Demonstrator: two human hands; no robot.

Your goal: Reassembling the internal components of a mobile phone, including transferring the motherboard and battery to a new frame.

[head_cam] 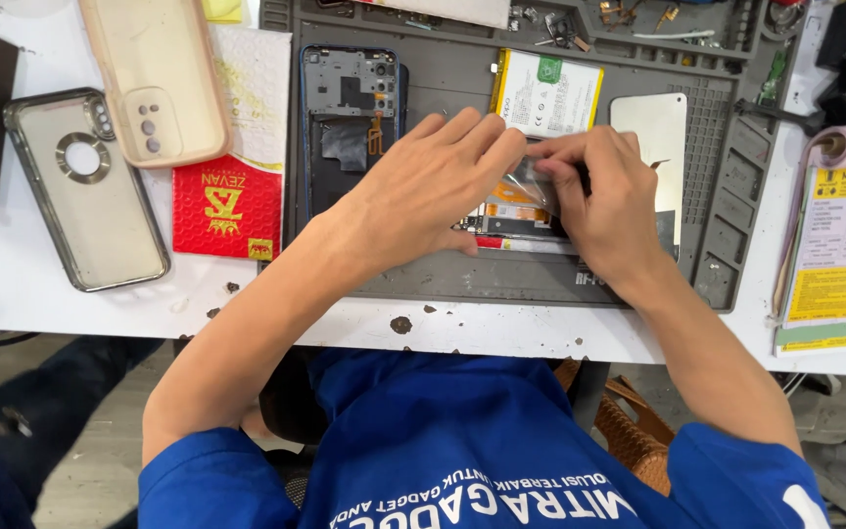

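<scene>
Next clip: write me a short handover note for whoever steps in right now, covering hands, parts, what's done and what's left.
Left hand and right hand: both pinch a small clear film strip over an opened phone on the grey work mat.
Parts: the battery lies loose above the hands; a phone frame with its back off lies to the left; a screen panel lies to the right.
Done: phone opened, battery out.
Left: the strip is not yet set down; the phone is unassembled.

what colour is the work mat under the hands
Dark grey, a rubbery repair mat with moulded compartments; clearest in the head view.
</scene>
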